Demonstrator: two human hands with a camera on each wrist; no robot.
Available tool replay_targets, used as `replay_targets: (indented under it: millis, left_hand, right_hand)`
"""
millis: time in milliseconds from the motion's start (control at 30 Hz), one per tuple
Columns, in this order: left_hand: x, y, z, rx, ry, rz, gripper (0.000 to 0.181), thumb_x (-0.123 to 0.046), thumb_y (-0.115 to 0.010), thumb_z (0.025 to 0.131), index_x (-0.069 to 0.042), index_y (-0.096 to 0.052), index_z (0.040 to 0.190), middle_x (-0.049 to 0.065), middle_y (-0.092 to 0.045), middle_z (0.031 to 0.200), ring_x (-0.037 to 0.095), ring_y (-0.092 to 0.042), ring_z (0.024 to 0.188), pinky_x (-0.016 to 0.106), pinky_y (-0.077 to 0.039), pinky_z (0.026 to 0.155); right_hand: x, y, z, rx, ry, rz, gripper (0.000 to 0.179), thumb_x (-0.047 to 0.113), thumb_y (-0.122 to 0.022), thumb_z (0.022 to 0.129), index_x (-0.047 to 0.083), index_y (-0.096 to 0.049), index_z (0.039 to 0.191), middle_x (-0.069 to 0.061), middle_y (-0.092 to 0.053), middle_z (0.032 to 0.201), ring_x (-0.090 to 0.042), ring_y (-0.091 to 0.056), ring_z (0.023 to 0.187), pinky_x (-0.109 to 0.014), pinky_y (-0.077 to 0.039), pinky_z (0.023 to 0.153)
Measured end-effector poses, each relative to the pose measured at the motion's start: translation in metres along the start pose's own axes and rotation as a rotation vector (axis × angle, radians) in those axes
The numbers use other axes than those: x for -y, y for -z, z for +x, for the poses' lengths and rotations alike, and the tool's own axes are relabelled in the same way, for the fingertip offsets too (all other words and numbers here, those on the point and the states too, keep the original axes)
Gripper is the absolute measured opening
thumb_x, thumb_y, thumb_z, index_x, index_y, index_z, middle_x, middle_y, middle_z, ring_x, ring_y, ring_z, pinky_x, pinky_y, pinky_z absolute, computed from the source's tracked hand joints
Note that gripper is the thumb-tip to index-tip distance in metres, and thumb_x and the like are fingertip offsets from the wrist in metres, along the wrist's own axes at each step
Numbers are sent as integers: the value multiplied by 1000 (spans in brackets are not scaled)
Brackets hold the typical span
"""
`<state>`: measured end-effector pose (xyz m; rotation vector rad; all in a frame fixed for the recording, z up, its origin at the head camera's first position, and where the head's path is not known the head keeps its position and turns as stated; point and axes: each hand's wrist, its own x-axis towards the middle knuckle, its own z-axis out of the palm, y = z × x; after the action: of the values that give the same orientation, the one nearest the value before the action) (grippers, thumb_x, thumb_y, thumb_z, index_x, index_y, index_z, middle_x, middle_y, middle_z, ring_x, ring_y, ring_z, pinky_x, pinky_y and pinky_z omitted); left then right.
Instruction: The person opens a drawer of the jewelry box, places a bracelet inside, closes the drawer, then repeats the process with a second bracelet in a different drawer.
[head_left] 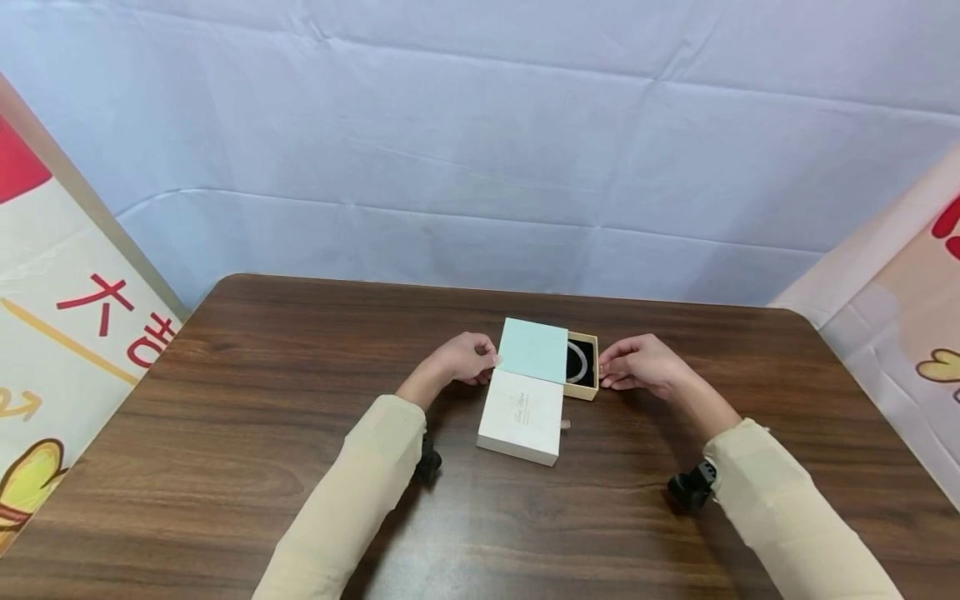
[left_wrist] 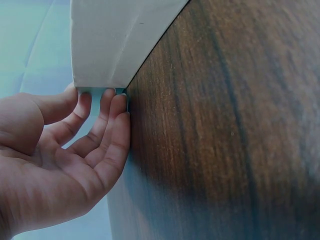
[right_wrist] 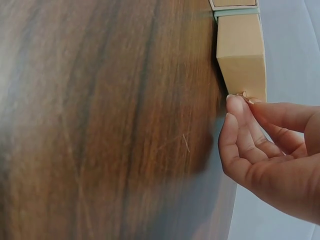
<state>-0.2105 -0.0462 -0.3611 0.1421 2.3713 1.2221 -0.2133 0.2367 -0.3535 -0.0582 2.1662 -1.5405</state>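
Note:
A mint-green sliding gift box lies flat on the table, its tan drawer partly out on the right. Inside the drawer, a pale round bangle sits on black lining, partly hidden by the sleeve. My left hand grips the mint box's left end with thumb and fingertips. At the drawer's outer end, my right hand pinches a small ribbon tab. A white gift box with faint gold lettering lies against the mint box's near side.
A short ribbon tab sticks out from the white box's right side. The wood-grain table ends at a pale cloth backdrop. Printed panels hang at both sides.

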Motion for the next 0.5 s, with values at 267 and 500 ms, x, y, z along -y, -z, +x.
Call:
replay_targets:
  millis: [267, 500]
  left_hand:
    - [0, 0, 0, -5, -3, 10, 15, -17, -52, 95, -5, -54, 86, 10, -58, 84, 19, -59, 75, 29, -49, 67]
    - [1, -1, 0, -7, -12, 22, 15, -17, -53, 94, -4, -55, 86, 10, -58, 84, 19, -59, 75, 29, -49, 66]
  right_hand:
    - [1, -1, 2, 11, -1, -14, 18, -9, -50, 87, -18, -52, 102, -10, -61, 78, -20, -65, 71, -34, -52, 67]
    - [4, -6, 3, 7, 2, -23, 18, -9, -49, 87, -18, -52, 103, -10, -60, 77, -20, -64, 71, -34, -52, 68]
